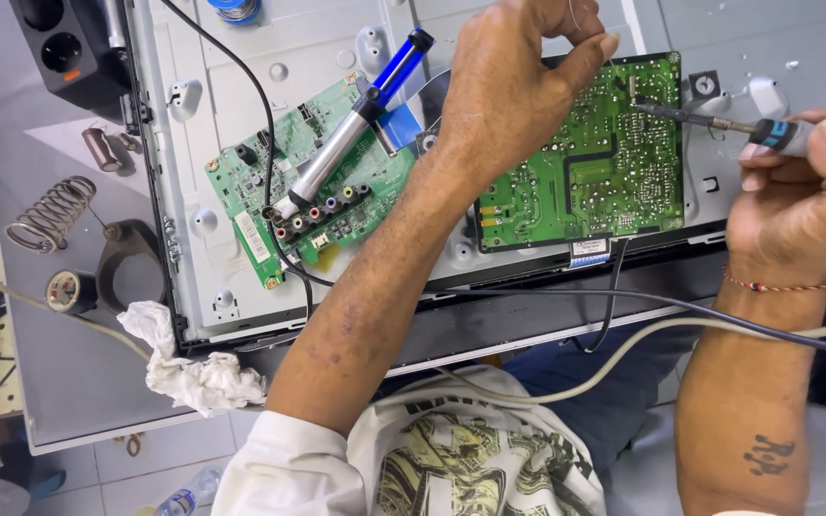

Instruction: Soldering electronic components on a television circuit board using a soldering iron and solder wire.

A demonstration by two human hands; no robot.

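A large green circuit board (585, 172) lies solder side up on the grey metal back panel (231, 67) of a flat screen. My right hand (805, 191) grips a soldering iron (719, 122) by its handle, and the tip rests at the board's upper right part. My left hand (509, 86) hovers over the board's upper left corner, fingers pinched on a thin strand of solder wire (573, 13) that is barely visible. A smaller green board (270, 205) sits to the left, and a silver and blue desoldering pump (356, 124) lies across it.
A coiled iron stand (50, 215), a tape roll (69, 291) and a crumpled white rag (193, 373) lie left of the panel. A black power strip (59, 48) sits at the top left. Black and white cables (623, 339) cross my lap near the table's front edge.
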